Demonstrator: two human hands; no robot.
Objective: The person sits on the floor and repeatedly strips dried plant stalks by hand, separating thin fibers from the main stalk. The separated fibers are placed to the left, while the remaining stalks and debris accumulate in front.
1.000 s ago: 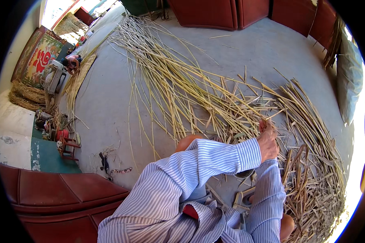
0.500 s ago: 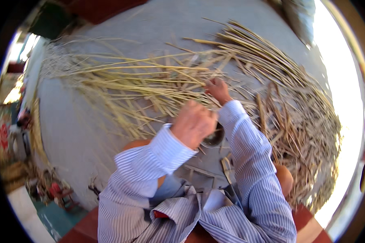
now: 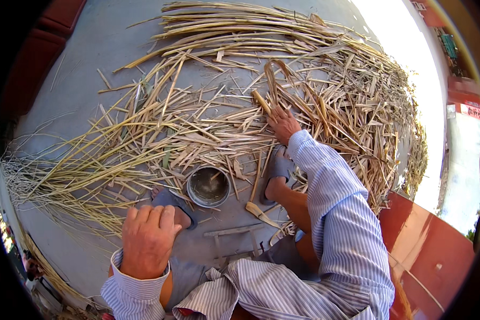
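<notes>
At the lower left, my left hand (image 3: 150, 234) is closed over my left knee, fingers curled under; what they hold, if anything, is hidden. My right hand (image 3: 284, 126) reaches forward to the near edge of a heap of dry husks (image 3: 352, 128). Its fingers close around the lower end of a short, thick dry stalk (image 3: 261, 101) that tilts up and to the left. Long thin yellow-green stalks (image 3: 106, 146) with pale brushy heads fan out on the left. Between my feet stands a round metal pail (image 3: 189, 196) with murky liquid and a small stick in it.
A bundle of long stalks (image 3: 234, 26) lies across the far side. Near my sandals (image 3: 278, 169) is a wooden-handled tool (image 3: 260, 212). A low frame (image 3: 232, 231) sits in front of my knees. Red panels (image 3: 432, 245) stand at the right, dark red furniture (image 3: 34, 64) at the far left.
My hands, close together before, are now far apart: the left has drawn back toward my knee, the right rests at the husk heap. The view has shifted, and the pail shows fully.
</notes>
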